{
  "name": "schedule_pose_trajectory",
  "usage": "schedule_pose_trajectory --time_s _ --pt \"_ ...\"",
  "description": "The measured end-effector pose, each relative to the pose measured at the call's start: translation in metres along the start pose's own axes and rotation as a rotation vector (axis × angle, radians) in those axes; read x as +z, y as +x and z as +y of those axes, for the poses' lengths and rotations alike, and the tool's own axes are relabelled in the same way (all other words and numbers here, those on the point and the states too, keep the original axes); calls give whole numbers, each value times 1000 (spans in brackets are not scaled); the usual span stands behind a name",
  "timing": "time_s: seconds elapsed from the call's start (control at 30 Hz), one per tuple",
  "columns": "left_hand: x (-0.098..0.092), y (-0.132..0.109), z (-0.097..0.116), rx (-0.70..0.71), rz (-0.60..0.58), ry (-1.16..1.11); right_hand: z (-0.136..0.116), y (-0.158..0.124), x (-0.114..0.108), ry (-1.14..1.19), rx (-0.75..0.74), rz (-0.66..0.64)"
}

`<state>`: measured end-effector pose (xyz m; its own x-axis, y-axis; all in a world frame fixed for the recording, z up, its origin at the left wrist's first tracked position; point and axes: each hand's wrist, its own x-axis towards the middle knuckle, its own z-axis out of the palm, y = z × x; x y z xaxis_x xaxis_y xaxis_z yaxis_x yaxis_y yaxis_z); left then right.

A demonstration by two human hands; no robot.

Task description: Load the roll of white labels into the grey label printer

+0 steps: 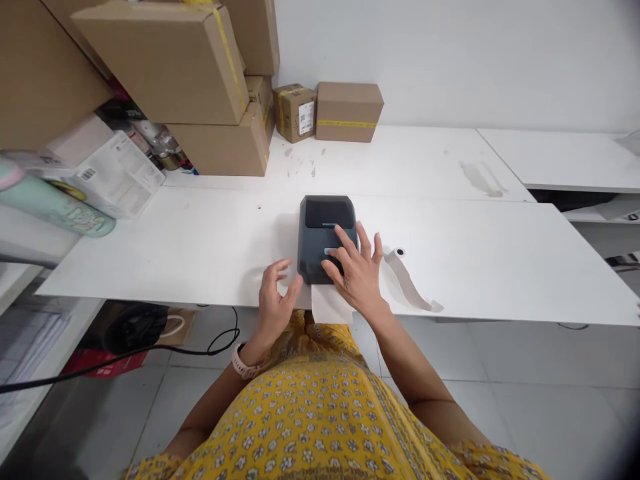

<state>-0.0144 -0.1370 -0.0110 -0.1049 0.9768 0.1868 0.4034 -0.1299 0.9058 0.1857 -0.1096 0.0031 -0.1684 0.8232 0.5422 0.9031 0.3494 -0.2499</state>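
A dark label printer (315,257) stands on the white table close to its front edge. From its front side a white strip of paper (331,305) sticks out over the edge. My right hand (357,270) lies over the printer's right part with fingers spread, fingertips at its top face near a small light button. My left hand (276,297) hovers at the printer's left front corner, fingers apart and curved, holding nothing. To the right, a small paper roll (399,253) lies with its loose paper tail (413,288) unrolled toward the front edge.
Cardboard boxes (215,150) are stacked at the back left, with two smaller boxes, one a taped brown box (347,113), against the wall. A mint bottle (60,203) and a white carton (117,173) sit at left. A black cable (165,347) hangs below the table (475,260).
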Motion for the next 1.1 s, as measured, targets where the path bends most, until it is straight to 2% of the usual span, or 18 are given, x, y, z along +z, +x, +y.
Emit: schedule_pose_trajectory --time_s 0.07,0.13,0.2,0.33,0.47,0.6,0.7,0.93,1.1 --pt "7 3 -3 68 -15 -20 0 5 2 1 -18 -22" --pt "17 4 -6 73 -87 -44 1 8 4 1 -18 -36" --pt "28 4 -8 19 -136 -84 0 10 5 6 -9 -47" --pt "40 1 -10 -87 -157 -164 0 7 5 49 28 -62" --pt "41 -1 -13 -98 -139 -184 5 -13 8 224 114 -15" --pt "37 -1 -12 -103 -130 -188 15 -41 16 566 339 94" --pt "37 -3 -12 -73 -97 -179 17 -51 22 757 443 77" --pt "48 -6 -20 -39 -12 -271 16 -51 32 902 458 122" --pt "50 -3 -23 -31 -4 -284 12 -52 33 909 460 171"
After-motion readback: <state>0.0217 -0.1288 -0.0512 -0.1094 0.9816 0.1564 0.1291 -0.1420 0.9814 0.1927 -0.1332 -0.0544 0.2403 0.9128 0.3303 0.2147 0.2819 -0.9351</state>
